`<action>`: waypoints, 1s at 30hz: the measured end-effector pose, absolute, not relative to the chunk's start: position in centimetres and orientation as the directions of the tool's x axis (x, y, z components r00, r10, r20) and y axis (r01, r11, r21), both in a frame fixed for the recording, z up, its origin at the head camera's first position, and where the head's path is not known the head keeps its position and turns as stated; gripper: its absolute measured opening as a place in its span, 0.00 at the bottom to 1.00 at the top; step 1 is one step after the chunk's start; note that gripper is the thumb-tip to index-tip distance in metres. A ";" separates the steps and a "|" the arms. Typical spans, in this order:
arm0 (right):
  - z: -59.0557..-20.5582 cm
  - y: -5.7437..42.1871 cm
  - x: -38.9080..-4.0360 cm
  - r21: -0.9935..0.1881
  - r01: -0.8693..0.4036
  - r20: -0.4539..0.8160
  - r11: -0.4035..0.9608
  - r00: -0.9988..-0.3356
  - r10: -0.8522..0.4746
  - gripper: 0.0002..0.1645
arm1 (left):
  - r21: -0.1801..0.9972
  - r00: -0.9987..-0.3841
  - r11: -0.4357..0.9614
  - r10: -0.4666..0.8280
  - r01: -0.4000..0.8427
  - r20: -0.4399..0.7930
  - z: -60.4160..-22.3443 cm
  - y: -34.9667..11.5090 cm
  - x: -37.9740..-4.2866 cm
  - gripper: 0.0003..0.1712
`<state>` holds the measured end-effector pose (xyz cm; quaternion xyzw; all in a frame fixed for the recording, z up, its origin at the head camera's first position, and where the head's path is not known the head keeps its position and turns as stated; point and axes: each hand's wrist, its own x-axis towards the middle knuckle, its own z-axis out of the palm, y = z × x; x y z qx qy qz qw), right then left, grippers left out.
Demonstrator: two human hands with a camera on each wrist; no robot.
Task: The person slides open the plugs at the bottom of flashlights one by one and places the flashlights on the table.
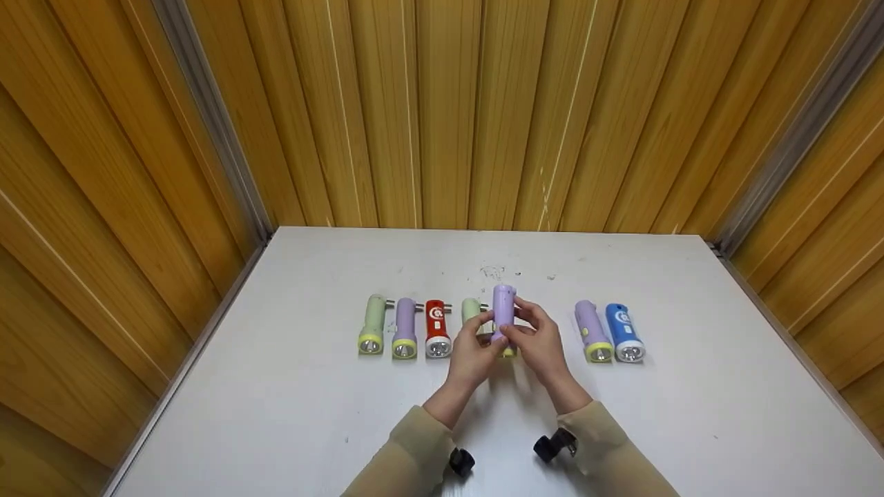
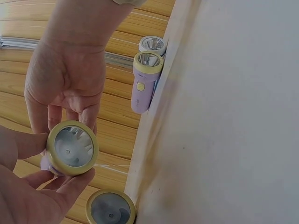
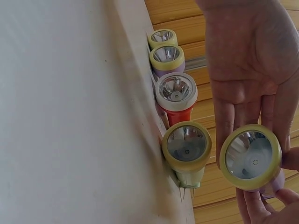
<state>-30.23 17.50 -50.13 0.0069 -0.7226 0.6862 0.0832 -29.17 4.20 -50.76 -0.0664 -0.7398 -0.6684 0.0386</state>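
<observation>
A purple flashlight (image 1: 504, 308) with a yellow head ring is held upright between both hands, its lens end downward. My left hand (image 1: 473, 353) grips it from the left, thumb and fingers near the lens end. On the other side my right hand (image 1: 543, 344) pinches the body, thumb in front and fingers behind. The left wrist view looks straight into its lens (image 2: 73, 146), with fingers of both hands around the ring. Just left of it a light green flashlight (image 1: 471, 308) lies on the table, partly hidden by the left hand; its prongs (image 3: 187, 192) stick out in the right wrist view.
Farther left on the white table (image 1: 276, 393) lie a green flashlight (image 1: 375, 317), a purple one (image 1: 405, 319) and a red one (image 1: 436, 317), with plug prongs out. To the right lie another purple flashlight (image 1: 589, 322) and a blue one (image 1: 623, 324). Wood-patterned walls (image 1: 442, 117) surround the table.
</observation>
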 end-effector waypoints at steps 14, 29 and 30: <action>-50.0 17.5 -30.2 -0.991 -0.128 0.131 0.036 -0.986 0.103 0.34 | 0.983 -0.989 0.104 0.041 0.148 0.144 -50.6 4.3 -29.1 0.29; -50.1 17.6 -30.3 -0.991 -0.125 0.130 0.044 -0.984 0.123 0.34 | 0.984 -0.986 0.074 0.055 0.162 0.159 -50.8 4.3 -29.3 0.28; -50.1 17.5 -30.3 -0.991 -0.125 0.130 0.043 -0.984 0.126 0.34 | 0.984 -0.985 0.068 0.055 0.165 0.162 -50.9 4.2 -29.3 0.27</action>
